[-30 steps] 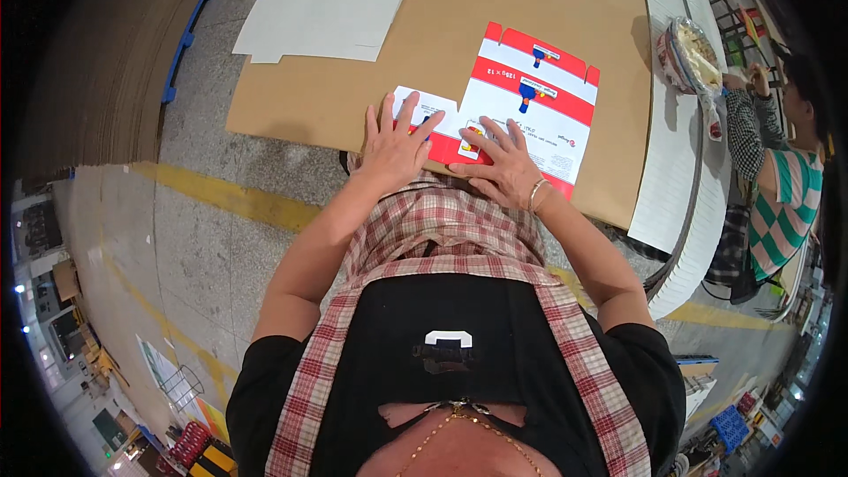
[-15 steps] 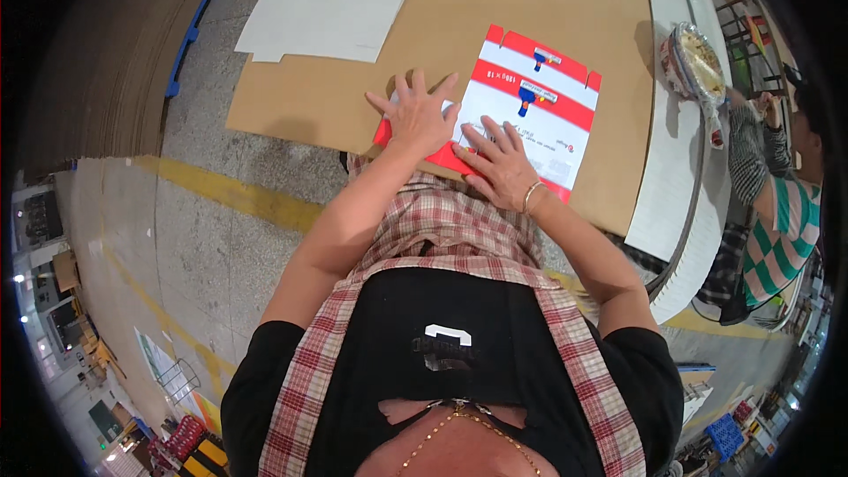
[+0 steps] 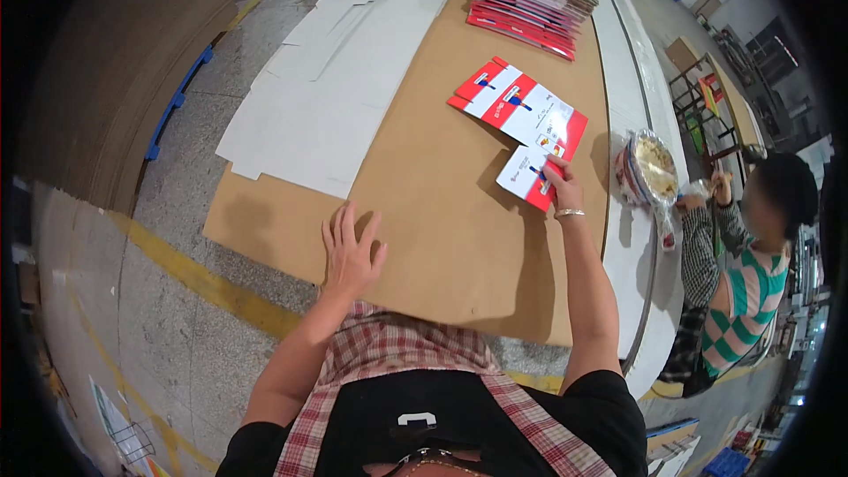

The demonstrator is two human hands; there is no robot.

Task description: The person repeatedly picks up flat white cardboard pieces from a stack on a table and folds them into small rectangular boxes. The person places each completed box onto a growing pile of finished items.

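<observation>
My right hand grips the near edge of a flat red-and-white printed carton. The carton seems raised off the brown cardboard sheet, casting a shadow on it; one panel sticks out toward me on the left. Over the sheet's near left part, my left hand has its fingers spread and holds nothing. Farther off, a stack of flat cartons lies at the far end of the sheet, its nearest red ones fanned out.
White board sheets lie along the left. On the white right edge stands a bowl wrapped in clear plastic. A person in a striped top is beyond it. Tall stacked cardboard stands at far left.
My right hand has lifted the carton and carried it away from me to the right. My left hand has come off it, ending farther left. The view now takes in the far stack.
</observation>
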